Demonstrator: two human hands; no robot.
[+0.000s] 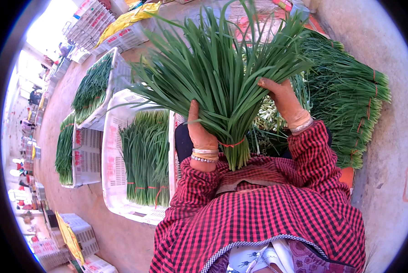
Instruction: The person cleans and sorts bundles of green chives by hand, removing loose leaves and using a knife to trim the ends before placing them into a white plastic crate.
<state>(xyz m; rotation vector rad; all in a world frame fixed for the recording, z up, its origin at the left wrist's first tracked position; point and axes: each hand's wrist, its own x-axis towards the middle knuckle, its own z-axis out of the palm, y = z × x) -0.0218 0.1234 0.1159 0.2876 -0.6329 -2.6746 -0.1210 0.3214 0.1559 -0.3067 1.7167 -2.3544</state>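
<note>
A large bunch of garlic chives (213,77) stands in front of me, its long green leaves fanning up and outward. Near the pale stem ends at the bottom, a red tie (232,144) circles it. On its left side my left hand (200,129) is closed round the bunch, thumb in front and the other fingers hidden behind the leaves. Higher up, my right hand (287,102) grips the leaves on the right side, its thumb lying across them. Bracelets show at both wrists, and the stem ends hang close to my checked sleeves and lap.
To the left, a white plastic crate (113,182) holds tied chives. More crates (88,157) with chives stand behind it. A long pile of tied bunches (345,95) lies to the right. Loose stalks (270,116) lie beyond my lap. Stacked crates (89,20) stand farther back.
</note>
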